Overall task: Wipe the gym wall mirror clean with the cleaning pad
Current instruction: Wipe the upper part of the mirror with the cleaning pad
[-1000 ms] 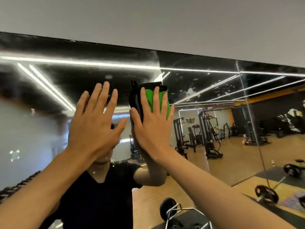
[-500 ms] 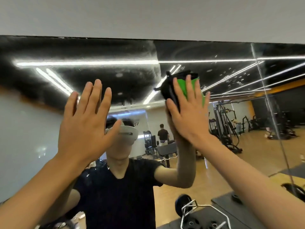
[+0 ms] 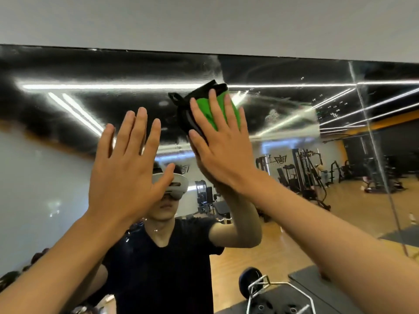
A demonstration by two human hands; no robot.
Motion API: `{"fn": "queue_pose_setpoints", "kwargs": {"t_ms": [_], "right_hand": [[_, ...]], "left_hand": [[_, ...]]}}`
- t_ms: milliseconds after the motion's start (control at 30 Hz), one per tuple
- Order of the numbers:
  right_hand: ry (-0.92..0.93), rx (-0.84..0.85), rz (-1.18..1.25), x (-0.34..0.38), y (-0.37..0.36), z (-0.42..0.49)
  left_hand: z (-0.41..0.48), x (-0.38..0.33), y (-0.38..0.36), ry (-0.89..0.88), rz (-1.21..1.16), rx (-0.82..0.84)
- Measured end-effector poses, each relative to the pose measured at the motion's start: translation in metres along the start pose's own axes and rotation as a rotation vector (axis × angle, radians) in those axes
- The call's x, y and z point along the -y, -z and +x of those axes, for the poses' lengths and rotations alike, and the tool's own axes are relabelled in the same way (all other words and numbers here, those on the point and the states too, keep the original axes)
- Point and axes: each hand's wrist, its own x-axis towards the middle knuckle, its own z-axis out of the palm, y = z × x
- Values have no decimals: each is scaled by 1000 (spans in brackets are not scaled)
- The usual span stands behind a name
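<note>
The wall mirror (image 3: 68, 71) fills the view, its top edge under a pale wall. A green and black cleaning pad (image 3: 204, 107) lies flat against the glass high up, right of centre. My right hand (image 3: 223, 143) presses it to the mirror with straight, spread fingers. My left hand (image 3: 127, 164) is raised beside it to the left, palm toward the glass, fingers straight; whether it touches the mirror I cannot tell. Streaks and specks show on the glass right of the pad.
A vertical seam (image 3: 371, 141) between mirror panels runs down the right side. The reflection shows me in a black shirt with a headset, gym machines (image 3: 310, 177) on a wooden floor, and a barbell frame with weight plates (image 3: 272, 293) at the bottom.
My right hand has pushed the pad up and to the right along the glass, with a small upward move in the last half second. The left hand has stayed raised beside it.
</note>
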Motion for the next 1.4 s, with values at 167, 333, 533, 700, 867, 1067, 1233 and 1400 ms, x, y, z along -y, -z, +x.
{"fn": "queue_pose_setpoints", "kwargs": {"t_ms": [167,333,533,700,867,1067,1233,1400], "right_hand": [[-283,45,-52,-127,27,-6],[-600,-20,6,-138,33,29],[-186,-17,-17,-19,10,82],[156,85,-64,-37,19,92],[-275,24,-83,-151,41,89],[-455,-22,-5,-79,27,103],[123,30,-54,8,6,92],[-103,10,-95,-99,25,79]], "left_hand": [[-1,-2,1,-1,11,6],[0,-2,1,-1,31,5],[-1,-3,0,-6,22,-8],[-1,-4,1,-5,25,-7],[-1,-6,1,7,21,-1],[-1,-7,2,21,-14,12],[-1,-5,1,18,-3,-5],[-2,-4,1,6,-6,-5]]}}
